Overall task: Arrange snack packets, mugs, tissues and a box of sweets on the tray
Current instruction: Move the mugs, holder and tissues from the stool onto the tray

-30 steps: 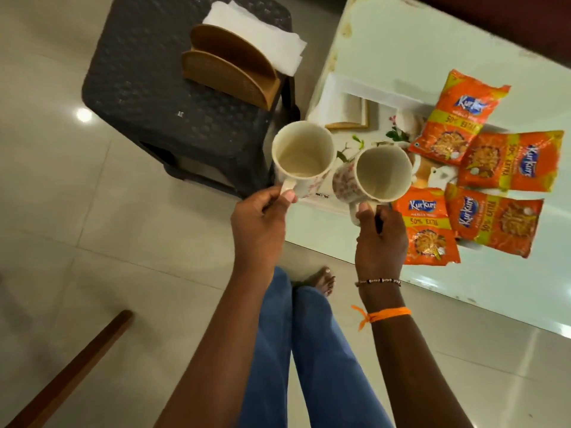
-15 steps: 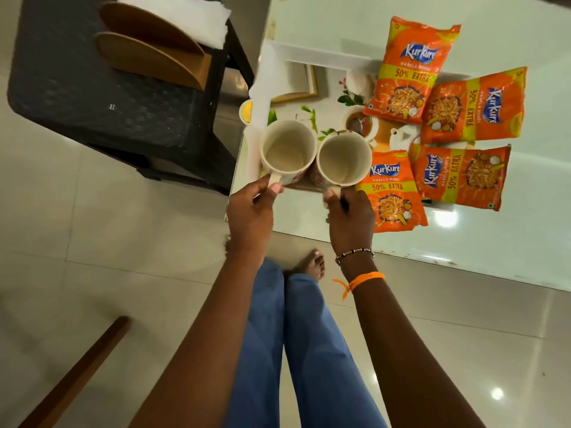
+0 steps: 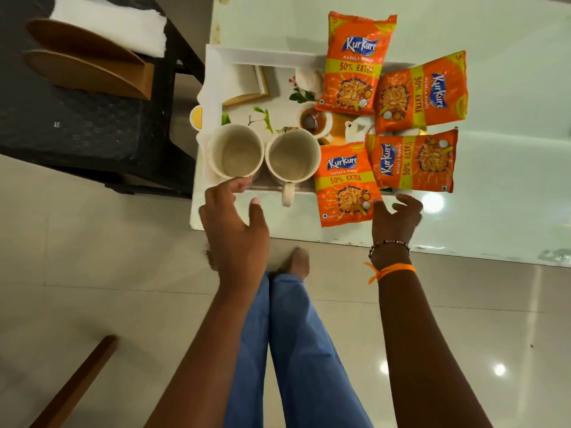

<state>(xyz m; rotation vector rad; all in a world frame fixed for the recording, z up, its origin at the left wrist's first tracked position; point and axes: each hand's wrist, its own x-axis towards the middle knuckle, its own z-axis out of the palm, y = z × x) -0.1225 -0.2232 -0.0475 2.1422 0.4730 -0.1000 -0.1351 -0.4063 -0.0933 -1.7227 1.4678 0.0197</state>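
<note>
Two cream mugs stand side by side at the near left of the white printed tray point(image 3: 216, 57): the left mug point(image 3: 236, 151) and the right mug point(image 3: 293, 156), whose handle points toward me. Several orange snack packets point(image 3: 355, 63) lie across the tray's right half, one point(image 3: 346, 183) next to the right mug. My left hand point(image 3: 234, 220) is open just below the left mug, fingertips near its base. My right hand point(image 3: 395, 217) is open at the table's near edge, beside the nearest packet. White tissues point(image 3: 111, 24) sit behind a wooden holder point(image 3: 89, 66) on the stool.
The tray rests on a pale glass table point(image 3: 509, 211) whose near edge runs across the middle. A dark plastic stool point(image 3: 77, 128) stands to the left, close to the tray. My legs in blue trousers point(image 3: 293, 350) are below. A wooden bar point(image 3: 71, 384) lies at lower left.
Both mugs went from being held by their handles above the tray to standing on it. Both hands have let go and drawn back, fingers spread.
</note>
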